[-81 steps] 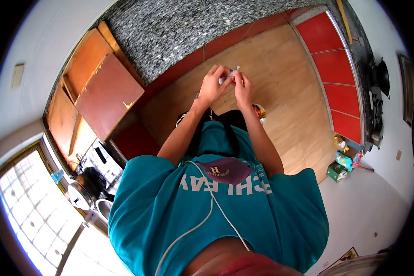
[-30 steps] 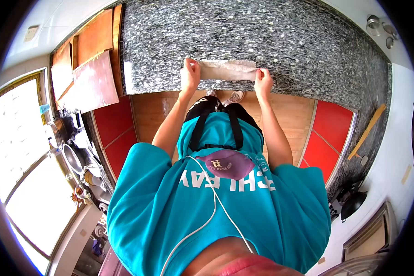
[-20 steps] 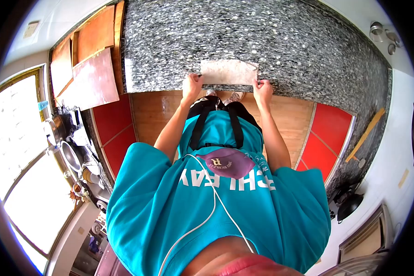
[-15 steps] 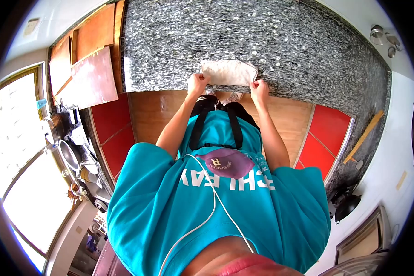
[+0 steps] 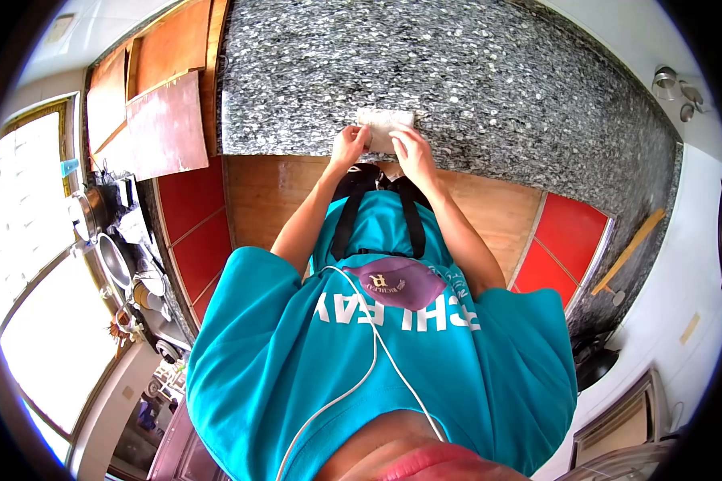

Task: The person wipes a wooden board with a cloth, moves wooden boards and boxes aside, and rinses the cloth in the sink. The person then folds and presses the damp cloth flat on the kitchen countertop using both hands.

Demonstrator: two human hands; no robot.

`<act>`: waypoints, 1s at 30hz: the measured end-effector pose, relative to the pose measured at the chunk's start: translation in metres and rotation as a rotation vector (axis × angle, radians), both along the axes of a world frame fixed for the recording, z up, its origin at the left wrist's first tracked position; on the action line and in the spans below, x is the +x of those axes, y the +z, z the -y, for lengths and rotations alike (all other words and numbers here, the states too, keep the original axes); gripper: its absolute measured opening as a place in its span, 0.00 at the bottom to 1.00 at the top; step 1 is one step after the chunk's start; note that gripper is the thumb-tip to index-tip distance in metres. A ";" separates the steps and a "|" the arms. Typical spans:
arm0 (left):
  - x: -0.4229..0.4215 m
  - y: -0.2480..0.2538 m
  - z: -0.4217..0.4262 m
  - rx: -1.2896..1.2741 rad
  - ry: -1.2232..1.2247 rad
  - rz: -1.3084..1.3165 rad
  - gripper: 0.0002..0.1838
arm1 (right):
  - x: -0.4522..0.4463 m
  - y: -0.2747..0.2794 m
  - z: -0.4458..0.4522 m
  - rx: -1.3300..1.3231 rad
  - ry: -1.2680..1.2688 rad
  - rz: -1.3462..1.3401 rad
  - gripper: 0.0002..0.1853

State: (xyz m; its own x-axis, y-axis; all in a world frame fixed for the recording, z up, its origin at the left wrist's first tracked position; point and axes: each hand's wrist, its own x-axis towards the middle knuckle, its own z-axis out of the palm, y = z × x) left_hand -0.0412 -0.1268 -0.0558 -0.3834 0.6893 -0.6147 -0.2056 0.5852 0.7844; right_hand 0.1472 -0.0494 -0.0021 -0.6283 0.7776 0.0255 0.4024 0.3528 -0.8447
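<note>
A small off-white cloth point(image 5: 387, 120) lies folded into a compact rectangle near the front edge of the speckled stone counter point(image 5: 457, 64). My left hand point(image 5: 349, 147) is at its left side, fingertips closed on the edge. My right hand point(image 5: 414, 157) reaches over the right part, its fingers bent and gripping the cloth near the lower right. Both hands partly cover the lower part of the cloth.
Wooden boards point(image 5: 167, 124) stand at the counter's left end. Pans point(image 5: 116, 260) and other utensils crowd the left side. A yellow-handled tool point(image 5: 630, 250) lies along the right counter, with a dark wok point(image 5: 596, 369) nearer me. Red tiled panels point(image 5: 565, 236) flank the wooden floor-level area.
The cloth has gone from a wide strip to about half that width, its right side folded over to the left. My right hand moved left; my left hand stayed almost in place.
</note>
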 end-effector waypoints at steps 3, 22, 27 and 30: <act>0.002 -0.004 0.003 0.066 -0.155 -0.243 0.27 | -0.010 -0.015 -0.010 0.260 0.130 0.125 0.18; 0.105 0.006 -0.104 0.539 -0.838 -1.020 0.38 | 0.071 -0.038 -0.096 0.209 0.092 0.257 0.27; 0.127 -0.004 -0.156 0.367 -0.669 -1.074 0.40 | 0.067 -0.051 -0.158 0.190 0.149 0.316 0.28; 0.147 0.000 -0.135 0.318 -0.630 -1.044 0.41 | 0.081 -0.050 -0.137 0.280 0.184 0.328 0.25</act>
State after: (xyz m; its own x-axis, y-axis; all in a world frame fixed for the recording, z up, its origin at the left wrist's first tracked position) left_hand 0.1057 0.0079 -0.0562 -0.1368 0.9906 0.0084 0.8417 0.1118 0.5283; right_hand 0.2283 0.0877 -0.0524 -0.7651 0.6439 -0.0042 0.5414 0.6396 -0.5457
